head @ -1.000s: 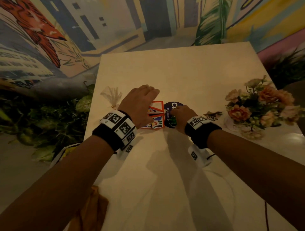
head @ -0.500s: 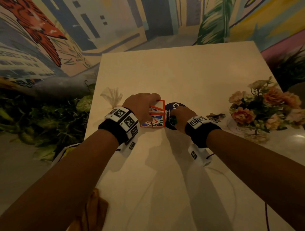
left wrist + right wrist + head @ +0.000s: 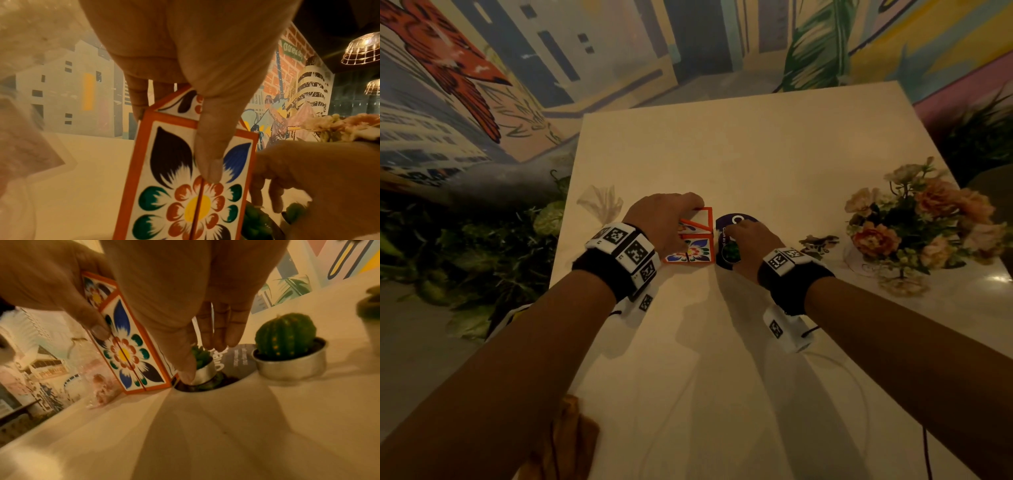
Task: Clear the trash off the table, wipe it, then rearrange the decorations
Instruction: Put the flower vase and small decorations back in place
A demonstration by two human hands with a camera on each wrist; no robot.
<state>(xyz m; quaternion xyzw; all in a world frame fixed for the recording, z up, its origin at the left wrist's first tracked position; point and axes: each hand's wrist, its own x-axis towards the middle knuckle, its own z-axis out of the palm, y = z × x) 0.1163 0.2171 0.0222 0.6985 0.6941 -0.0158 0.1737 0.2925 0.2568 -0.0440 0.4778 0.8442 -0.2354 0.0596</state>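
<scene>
Since a second ago the left hand (image 3: 666, 224) has curled from flat onto the painted box (image 3: 693, 241), thumb on its flowered face, fingers over the far edge. Beside it, the right hand (image 3: 748, 245) pinches a small potted succulent (image 3: 202, 365) standing on a dark round card (image 3: 736, 222) on the worktop (image 3: 756, 154). Farther right stand a cactus pot (image 3: 287, 348) and a flower bouquet (image 3: 924, 222); a crumpled clear wrapper (image 3: 599, 202) lies left.
</scene>
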